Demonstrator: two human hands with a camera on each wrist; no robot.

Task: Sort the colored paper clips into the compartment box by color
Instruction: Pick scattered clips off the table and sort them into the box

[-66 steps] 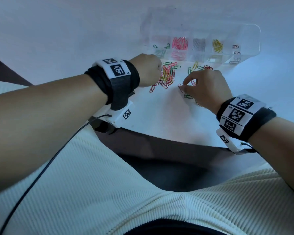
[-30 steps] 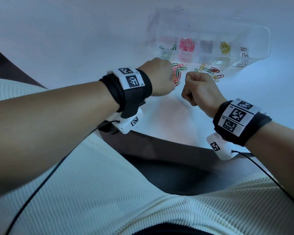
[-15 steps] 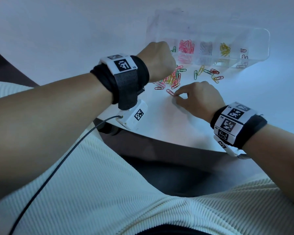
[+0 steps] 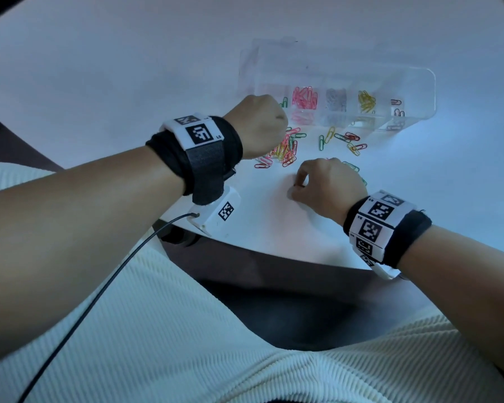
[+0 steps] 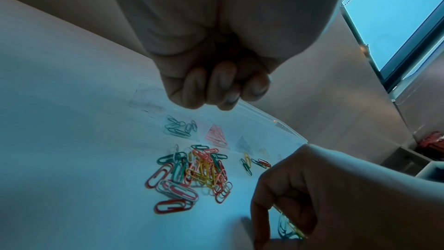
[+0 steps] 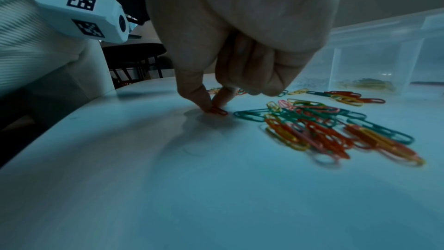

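One red paper clip (image 6: 217, 111) (light, thin, slippery wire) is being pinched flat against the tabletop (image 6: 168, 187) by the right hand (image 4: 326, 186), best lifted by its edge; the left hand (image 4: 258, 126) is fisted, contents can't be told.

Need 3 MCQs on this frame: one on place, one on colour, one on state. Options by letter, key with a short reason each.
1. Where is the loose paper clip pile?
A. inside the box
B. on the table, near side of the compartment box
C. on the person's lap

2. What colour is the clip under the right hand fingertips?
A. red
B. green
C. yellow

3. How is the left hand?
A. flat on the table
B. fingers spread
C. fingers curled, raised over the pile

Key: 1 B, clips lie on the white table before the box. 2 A, right wrist view shows red. 3 C, left wrist view shows curled fingers above the clips.
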